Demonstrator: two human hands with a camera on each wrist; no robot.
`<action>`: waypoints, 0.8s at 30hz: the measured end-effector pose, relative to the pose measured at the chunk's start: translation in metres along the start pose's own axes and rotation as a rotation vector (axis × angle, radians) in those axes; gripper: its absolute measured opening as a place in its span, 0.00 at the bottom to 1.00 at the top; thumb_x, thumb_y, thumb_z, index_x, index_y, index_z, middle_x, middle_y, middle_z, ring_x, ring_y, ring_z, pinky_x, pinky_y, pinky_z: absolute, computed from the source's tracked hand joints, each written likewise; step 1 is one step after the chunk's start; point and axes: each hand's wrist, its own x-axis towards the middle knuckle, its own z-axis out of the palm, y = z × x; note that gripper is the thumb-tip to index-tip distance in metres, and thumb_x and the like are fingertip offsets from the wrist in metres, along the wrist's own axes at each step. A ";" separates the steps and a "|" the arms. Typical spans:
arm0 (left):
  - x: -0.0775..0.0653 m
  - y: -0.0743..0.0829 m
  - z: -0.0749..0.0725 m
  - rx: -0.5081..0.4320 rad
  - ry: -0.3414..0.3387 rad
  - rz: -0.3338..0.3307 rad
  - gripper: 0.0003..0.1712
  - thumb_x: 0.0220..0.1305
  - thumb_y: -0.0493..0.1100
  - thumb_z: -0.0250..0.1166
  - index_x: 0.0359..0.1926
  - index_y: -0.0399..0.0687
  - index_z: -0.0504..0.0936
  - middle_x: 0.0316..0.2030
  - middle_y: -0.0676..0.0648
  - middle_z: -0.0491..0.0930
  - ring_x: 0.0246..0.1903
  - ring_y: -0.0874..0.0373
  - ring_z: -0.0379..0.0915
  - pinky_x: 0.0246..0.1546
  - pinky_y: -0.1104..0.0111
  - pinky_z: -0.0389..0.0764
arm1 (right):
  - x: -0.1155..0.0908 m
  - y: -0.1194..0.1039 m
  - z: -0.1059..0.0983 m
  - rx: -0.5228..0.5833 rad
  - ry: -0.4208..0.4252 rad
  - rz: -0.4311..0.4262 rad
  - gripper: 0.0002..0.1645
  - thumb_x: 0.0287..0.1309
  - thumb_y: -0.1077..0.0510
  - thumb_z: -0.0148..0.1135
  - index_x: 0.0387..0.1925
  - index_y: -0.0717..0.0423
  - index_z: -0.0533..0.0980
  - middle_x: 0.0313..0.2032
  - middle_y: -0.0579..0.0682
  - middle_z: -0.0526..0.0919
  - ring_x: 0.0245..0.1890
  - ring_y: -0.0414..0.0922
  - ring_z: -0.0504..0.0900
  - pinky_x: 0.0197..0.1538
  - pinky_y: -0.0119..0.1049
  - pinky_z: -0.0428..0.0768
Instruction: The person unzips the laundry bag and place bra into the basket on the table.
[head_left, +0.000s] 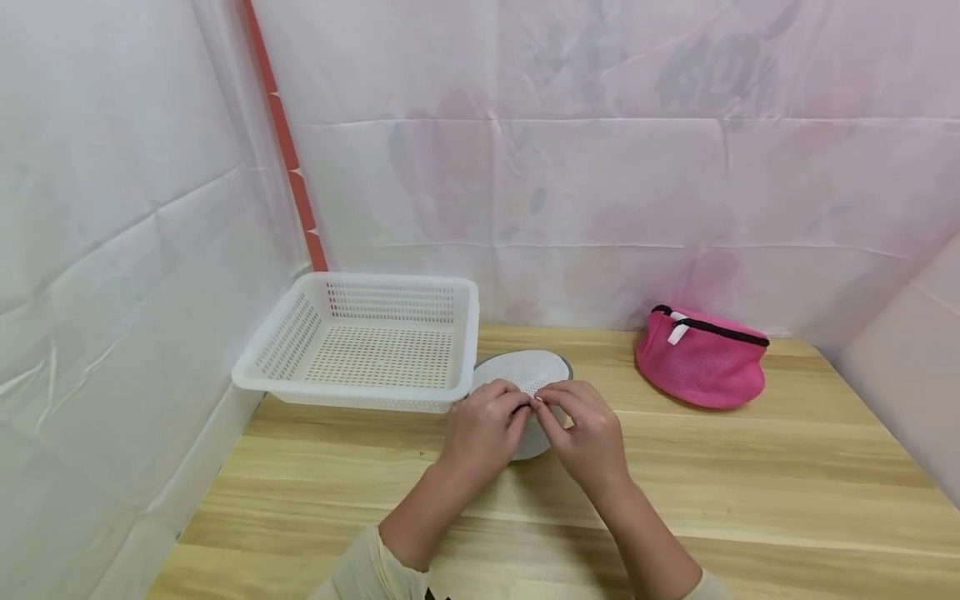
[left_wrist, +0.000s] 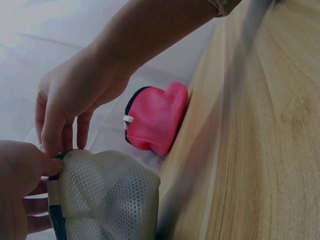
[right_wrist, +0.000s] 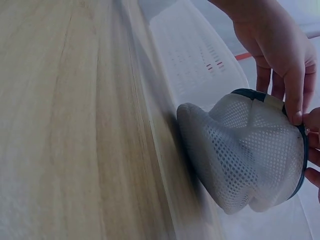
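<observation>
A white mesh zip bag (head_left: 527, 367) with a dark zipper edge stands on the table between both hands; its netting (left_wrist: 107, 195) also fills the lower part of the left wrist view. My left hand (head_left: 486, 425) pinches the zipper edge from the left. From the right, my right hand (head_left: 588, 429) pinches the same edge, its fingertips meeting the left ones. In the right wrist view the mesh bag (right_wrist: 245, 150) looks creased and bulging below the fingers. Whatever small part lies between the fingertips is mostly hidden.
Left of the hands, a white plastic basket (head_left: 360, 398) sits at the back of the wooden table (head_left: 720, 500). A pink mesh bag (head_left: 701, 367) with a black zipper and white tab stands at the back right. Pale sheeting hangs behind and at the sides.
</observation>
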 end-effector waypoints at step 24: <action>0.002 -0.002 -0.006 -0.061 -0.042 -0.027 0.03 0.57 0.39 0.72 0.34 0.48 0.88 0.34 0.53 0.87 0.37 0.63 0.84 0.39 0.72 0.85 | 0.003 0.015 -0.013 -0.052 0.048 0.074 0.07 0.45 0.69 0.74 0.30 0.61 0.85 0.29 0.52 0.87 0.32 0.46 0.85 0.43 0.25 0.80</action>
